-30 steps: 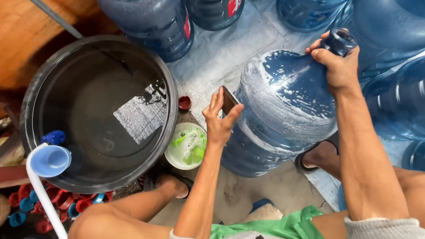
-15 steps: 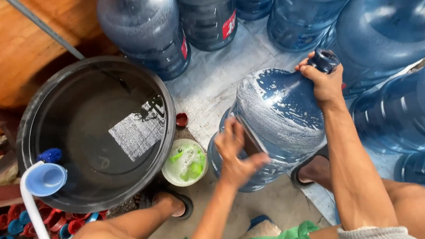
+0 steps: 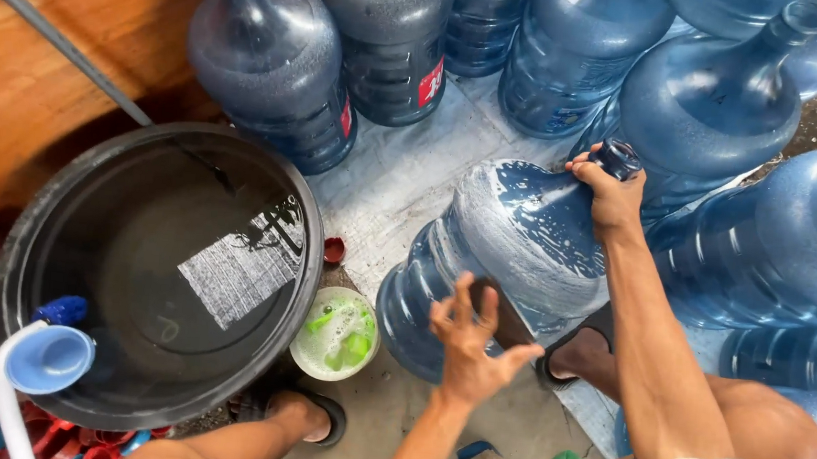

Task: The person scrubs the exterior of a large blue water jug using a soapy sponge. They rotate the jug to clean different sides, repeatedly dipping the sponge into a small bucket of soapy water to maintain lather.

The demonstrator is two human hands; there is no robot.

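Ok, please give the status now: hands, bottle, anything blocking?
Right hand grips neck of soapy water jug, tilted. Left hand open against its side. Black tub, soap bowl close beside.

Two of the big blue water jugs standing at the back carry small red labels with white print. One sits low on the side of the middle jug [image 3: 391, 41], a red rectangle [image 3: 430, 82] facing right. The other is a narrow red strip [image 3: 346, 118] on the right flank of the left jug [image 3: 271, 67], seen almost edge-on. No signs or screens anywhere.
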